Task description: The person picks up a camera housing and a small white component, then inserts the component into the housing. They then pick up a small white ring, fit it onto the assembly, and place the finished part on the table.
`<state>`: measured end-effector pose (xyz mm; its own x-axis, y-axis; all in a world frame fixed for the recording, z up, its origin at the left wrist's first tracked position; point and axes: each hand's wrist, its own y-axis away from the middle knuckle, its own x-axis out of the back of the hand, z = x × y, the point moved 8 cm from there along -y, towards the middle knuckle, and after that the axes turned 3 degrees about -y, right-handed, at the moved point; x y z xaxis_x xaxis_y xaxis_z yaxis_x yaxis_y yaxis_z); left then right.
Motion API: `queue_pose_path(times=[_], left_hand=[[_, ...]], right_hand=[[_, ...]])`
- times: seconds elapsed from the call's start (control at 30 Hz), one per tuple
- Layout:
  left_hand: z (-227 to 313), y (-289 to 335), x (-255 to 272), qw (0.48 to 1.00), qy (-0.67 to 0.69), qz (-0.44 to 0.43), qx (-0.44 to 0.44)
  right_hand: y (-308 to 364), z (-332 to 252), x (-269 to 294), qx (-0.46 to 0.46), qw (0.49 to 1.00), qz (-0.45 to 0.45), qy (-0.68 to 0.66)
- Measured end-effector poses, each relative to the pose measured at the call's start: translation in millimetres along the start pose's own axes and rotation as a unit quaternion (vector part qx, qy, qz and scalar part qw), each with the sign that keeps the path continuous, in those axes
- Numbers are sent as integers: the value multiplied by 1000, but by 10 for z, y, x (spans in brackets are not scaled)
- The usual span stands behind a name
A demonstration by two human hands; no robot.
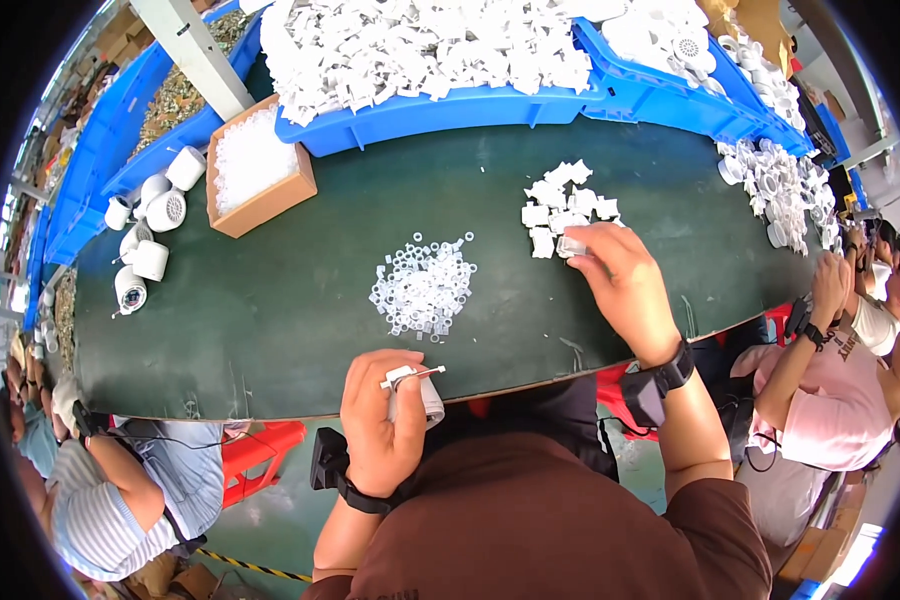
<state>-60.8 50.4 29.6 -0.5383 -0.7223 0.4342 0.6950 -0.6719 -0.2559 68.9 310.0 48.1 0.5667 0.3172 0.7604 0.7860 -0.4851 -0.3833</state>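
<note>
My left hand [375,422] is closed around a white cylindrical plastic housing [432,402] close to the table's near edge. A thin pale pin [428,372] sticks out sideways from its top, beside the thumb. Farther off to the right, my right hand [625,288] pinches a small white plastic piece [570,246] between thumb and fingertips. That piece is at the near side of a small heap of similar white plastic pieces [560,197]. Between my hands, and a little farther in, lies a pile of small translucent rings [420,285].
Blue bins [450,112] heaped with white parts line the far edge of the dark green table [270,330]. A cardboard box [275,203] of translucent pieces stands left, near several white housings [150,260]. More white parts [785,190] lie far right. Co-workers sit on both sides.
</note>
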Motion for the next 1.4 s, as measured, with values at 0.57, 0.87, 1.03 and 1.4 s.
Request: queue_pose_path(times=[0.57,0.87,1.03,1.4], left_hand=[[85,22,-128,992,99,-78,1],[56,71,-84,993,88,-73,5],[-47,121,41,994,85,-14,69],[103,33,99,992,-109,43,-49]], right_hand=[[434,-917,-795,-107,869,-133,-465],[300,-1109,-718,23,948,-103,-299],[416,-949,-828,-191,833,-138,-501],[429,-1261,-936,-122,843,-166,-497]])
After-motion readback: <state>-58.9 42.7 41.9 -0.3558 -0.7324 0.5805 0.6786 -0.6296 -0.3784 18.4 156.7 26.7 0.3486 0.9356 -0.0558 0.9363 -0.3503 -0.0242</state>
